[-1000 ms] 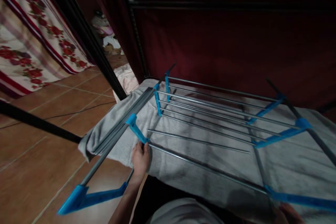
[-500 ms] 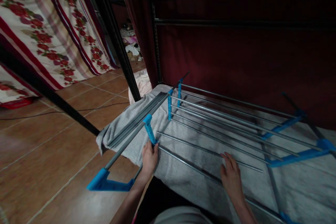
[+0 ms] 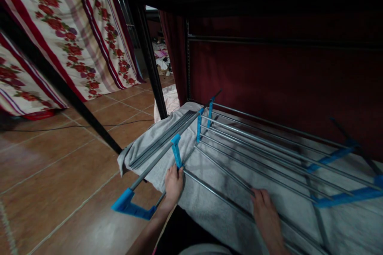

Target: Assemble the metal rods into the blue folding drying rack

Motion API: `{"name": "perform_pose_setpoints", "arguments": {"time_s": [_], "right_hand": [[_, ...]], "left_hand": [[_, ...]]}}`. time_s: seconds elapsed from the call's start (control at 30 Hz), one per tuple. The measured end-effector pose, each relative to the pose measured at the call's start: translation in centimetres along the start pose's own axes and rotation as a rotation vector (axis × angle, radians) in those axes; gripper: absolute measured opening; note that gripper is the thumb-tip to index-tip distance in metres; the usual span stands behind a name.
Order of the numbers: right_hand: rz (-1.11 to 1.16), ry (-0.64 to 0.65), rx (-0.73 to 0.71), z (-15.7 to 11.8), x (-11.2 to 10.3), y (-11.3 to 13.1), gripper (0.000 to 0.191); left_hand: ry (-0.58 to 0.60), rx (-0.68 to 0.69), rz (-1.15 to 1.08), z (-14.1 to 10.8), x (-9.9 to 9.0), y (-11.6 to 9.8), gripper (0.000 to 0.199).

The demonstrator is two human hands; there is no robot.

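Left grip [image 3: 174,184] around blue connector [image 3: 177,152], right grip [image 3: 266,214] around thin rod [image 3: 224,170], above grey blanket [image 3: 223,187].

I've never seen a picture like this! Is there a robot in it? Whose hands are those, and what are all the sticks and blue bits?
No robot here, just a person using two bare hands. The camera is worn on the person's head, looking forward and down, so you see what they see.

The sticks are metal rods. Many are joined by blue pieces into a frame, which rests on a grey blanket, with one end sticking out over the tiled floor. A bunch of thin rods lies on the blanket at the left.

The left hand holds the frame at the bottom of a blue piece. The right hand holds one end of a single rod. Behind, at the left, hangs a flowery curtain.
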State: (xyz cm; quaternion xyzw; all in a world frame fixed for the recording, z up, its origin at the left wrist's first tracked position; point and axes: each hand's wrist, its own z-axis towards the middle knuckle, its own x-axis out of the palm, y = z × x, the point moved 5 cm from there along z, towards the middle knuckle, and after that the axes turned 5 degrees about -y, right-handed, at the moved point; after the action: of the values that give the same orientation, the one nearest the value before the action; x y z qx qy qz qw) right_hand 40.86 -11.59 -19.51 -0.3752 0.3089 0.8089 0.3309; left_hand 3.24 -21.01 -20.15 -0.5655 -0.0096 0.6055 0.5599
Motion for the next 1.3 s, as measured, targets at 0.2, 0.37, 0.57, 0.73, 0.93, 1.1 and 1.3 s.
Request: {"name": "perform_pose_setpoints", "arguments": {"time_s": [0.2,0.37,0.57,0.73,0.93,1.1,1.3], "right_hand": [[0.068,-0.023,-0.054,-2.9,-3.3,1.8,0.026],[0.042,-0.036,-0.056,-2.9,-3.6,2.5,0.029],[-0.066,-0.082,-0.139,-2.6,-4.2,2.5,0.032],[-0.18,-0.065,-0.206,-1.4,-6.3,3.4,0.038],[-0.168,-0.071,-0.241,-0.6,-7.8,5.0,0.035],[-0.136,-0.029,-0.223,1.1,-8.0,5.8,0.031],[-0.094,0.025,-0.264,0.3,-7.6,7.1,0.032]], "left_hand": [[0.039,-0.066,-0.096,0.6,0.2,0.4,0.027],[-0.026,-0.095,-0.249,1.3,-0.3,0.3,0.031],[-0.076,-0.083,-0.385,1.9,-1.9,-1.4,0.041],[-0.085,-0.128,-0.469,2.2,-2.1,-1.4,0.043],[-0.076,-0.109,-0.459,2.5,-2.3,-1.3,0.041],[-0.033,-0.128,-0.442,2.6,-3.0,-1.5,0.045],[-0.022,-0.108,-0.432,2.5,-4.0,-0.8,0.047]]}}
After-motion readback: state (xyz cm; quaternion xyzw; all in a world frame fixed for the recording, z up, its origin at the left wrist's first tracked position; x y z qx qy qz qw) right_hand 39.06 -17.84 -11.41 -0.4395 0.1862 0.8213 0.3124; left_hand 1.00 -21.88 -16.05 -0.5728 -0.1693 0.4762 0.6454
